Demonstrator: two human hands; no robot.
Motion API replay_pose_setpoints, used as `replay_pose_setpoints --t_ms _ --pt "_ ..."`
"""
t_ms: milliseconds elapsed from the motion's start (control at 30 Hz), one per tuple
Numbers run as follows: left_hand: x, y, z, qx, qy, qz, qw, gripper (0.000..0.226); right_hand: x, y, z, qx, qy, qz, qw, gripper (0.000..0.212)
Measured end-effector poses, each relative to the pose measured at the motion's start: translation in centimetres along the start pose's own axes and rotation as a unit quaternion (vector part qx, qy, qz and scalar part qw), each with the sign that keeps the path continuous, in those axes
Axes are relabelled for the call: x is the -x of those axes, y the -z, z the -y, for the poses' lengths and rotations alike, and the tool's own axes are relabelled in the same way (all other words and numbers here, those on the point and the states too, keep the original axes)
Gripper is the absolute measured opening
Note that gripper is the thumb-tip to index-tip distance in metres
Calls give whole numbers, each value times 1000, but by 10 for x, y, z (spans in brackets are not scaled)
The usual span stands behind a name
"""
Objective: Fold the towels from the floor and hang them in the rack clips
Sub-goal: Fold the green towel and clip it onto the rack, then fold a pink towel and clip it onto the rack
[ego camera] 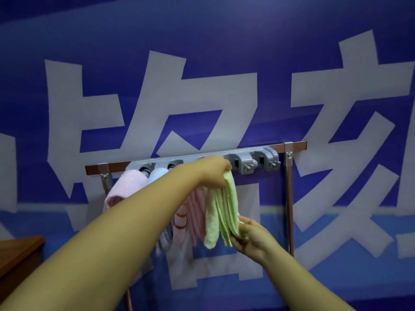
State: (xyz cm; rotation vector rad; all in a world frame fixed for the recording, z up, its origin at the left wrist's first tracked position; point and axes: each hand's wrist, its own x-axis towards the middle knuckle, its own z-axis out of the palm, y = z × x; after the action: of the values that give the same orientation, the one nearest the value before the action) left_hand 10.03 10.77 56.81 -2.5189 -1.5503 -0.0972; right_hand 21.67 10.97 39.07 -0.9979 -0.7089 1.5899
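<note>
Against blue wall lettering, your left hand [213, 171] grips the folded pale-green terry towel [222, 212] at the grey clip rack [247, 161]; right-hand [249, 234] fingers pinch its hem below.

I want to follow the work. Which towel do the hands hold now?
The green towel: the left hand grips its top at the rack, the right hand its lower end. The pink towel and light blue towel hang untouched.

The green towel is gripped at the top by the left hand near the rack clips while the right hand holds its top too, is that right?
Not quite. In the head view the left hand grips the green towel at the top by the rack clips, but the right hand holds its bottom end, not its top.
</note>
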Motion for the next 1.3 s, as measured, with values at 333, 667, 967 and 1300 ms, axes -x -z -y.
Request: replay_pose_setpoints --t_ms 333,667,967,1300 --pt "11 -39 -14 541 109 -94 828 62 15 -26 24 242 210 -48 946 43" --pt "51 -237 -33 734 284 -96 610 55 12 6 -42 178 142 -31 973 45" --pt "138 -419 -69 682 398 97 606 39 -4 124 -226 328 -33 -124 936 51" --pt "208 -591 -93 600 510 263 558 20 -8 251 -428 481 -305 -108 814 28"
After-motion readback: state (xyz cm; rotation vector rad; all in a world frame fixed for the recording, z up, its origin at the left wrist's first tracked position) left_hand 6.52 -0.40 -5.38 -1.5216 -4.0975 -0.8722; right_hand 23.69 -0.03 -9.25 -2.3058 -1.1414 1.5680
